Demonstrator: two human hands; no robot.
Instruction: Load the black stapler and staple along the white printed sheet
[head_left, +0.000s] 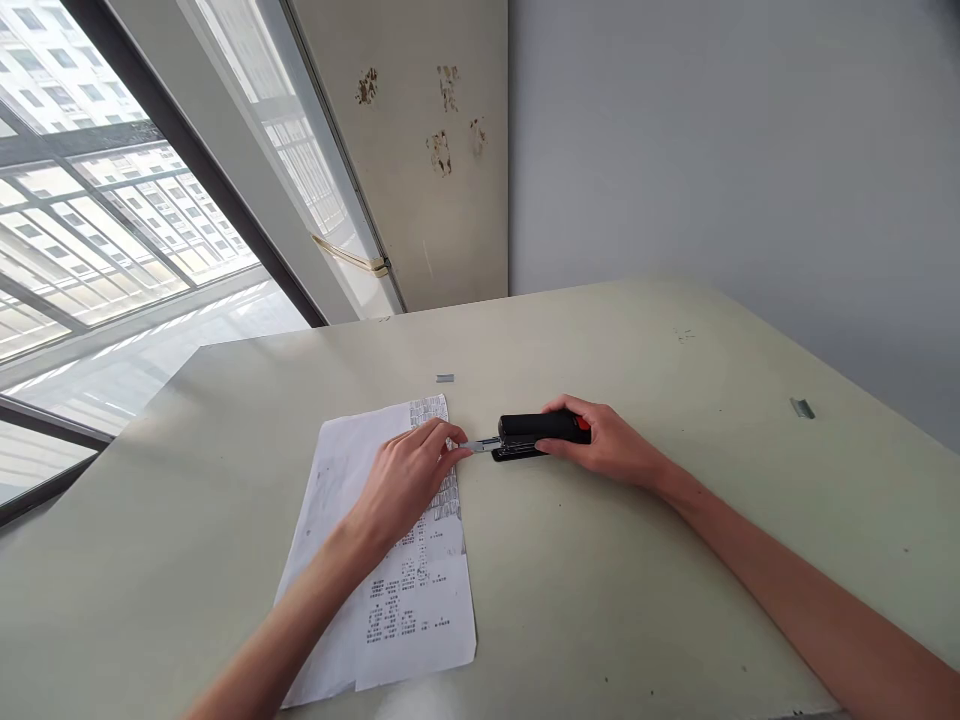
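Note:
A black stapler (pixel 525 428) with a red patch near its back end lies sideways in my right hand (pixel 600 438), whose fingers and thumb are wrapped around its rear. From its front a metal staple tray (pixel 484 445) sticks out to the left. My left hand (pixel 420 455) pinches the tip of that tray between thumb and fingers. Beneath the left hand and forearm rest printed paper sheets (pixel 405 600), partly covered by them. Whether staples sit inside the tray is too small to tell.
The pale table (pixel 637 600) carries one short strip of staples (pixel 445 378) beyond the paper and another staple strip (pixel 802 408) far to the right. Behind the table stand a grey wall (pixel 712 150) and, at the left, a window (pixel 112 180).

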